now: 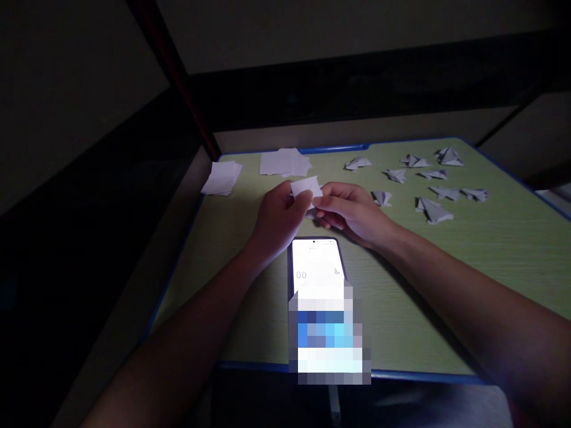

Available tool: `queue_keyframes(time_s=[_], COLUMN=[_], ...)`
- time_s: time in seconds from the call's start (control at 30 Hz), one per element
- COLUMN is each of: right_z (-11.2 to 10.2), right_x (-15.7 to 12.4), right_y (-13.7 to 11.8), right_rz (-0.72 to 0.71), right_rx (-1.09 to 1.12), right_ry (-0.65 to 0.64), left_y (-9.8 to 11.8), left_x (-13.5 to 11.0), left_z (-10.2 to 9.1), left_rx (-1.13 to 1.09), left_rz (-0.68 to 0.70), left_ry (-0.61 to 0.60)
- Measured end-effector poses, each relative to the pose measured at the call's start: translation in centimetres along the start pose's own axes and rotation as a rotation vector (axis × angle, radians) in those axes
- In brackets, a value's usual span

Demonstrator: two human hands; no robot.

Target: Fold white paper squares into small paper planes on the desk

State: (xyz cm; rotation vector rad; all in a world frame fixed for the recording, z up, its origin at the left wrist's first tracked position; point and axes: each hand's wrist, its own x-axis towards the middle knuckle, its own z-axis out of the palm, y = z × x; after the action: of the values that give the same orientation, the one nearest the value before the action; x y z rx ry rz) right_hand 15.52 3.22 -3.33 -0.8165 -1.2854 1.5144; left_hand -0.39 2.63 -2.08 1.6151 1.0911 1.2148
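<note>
Between my two hands, above the middle of the table, is a small folded piece of white paper (306, 187). My left hand (280, 215) pinches it from the left, with the thumb lying across its front. From the right, the thumb and forefinger of my right hand (352, 209) grip the paper's edge. The lower part of the paper is partly hidden by my fingers. Just below my hands lies a lit phone (317, 267), its lower part pixelated.
The green table (446, 297) has a blue edge. Two stacks of white paper, one at the far left (220, 178) and one at the back (276, 163), lie on it. Several folded paper figures (433, 211) are spread over the right side. A dark wall stands behind.
</note>
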Motion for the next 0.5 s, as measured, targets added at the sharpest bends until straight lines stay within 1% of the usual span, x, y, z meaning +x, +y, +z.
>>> queue_keyframes(time_s=[0.27, 0.5], right_z=[0.16, 0.26], right_x=[0.04, 0.08], right_y=[-0.12, -0.24], right_rz=[-0.013, 0.01], right_rx=[0.002, 0.002], right_ry=[-0.013, 0.008], left_y=[-0.14, -0.22], left_x=[0.09, 0.08], left_z=[-0.12, -0.2], left_rx=[0.019, 0.027], left_rz=[0.015, 0.027], left_ry=[-0.001, 0.002])
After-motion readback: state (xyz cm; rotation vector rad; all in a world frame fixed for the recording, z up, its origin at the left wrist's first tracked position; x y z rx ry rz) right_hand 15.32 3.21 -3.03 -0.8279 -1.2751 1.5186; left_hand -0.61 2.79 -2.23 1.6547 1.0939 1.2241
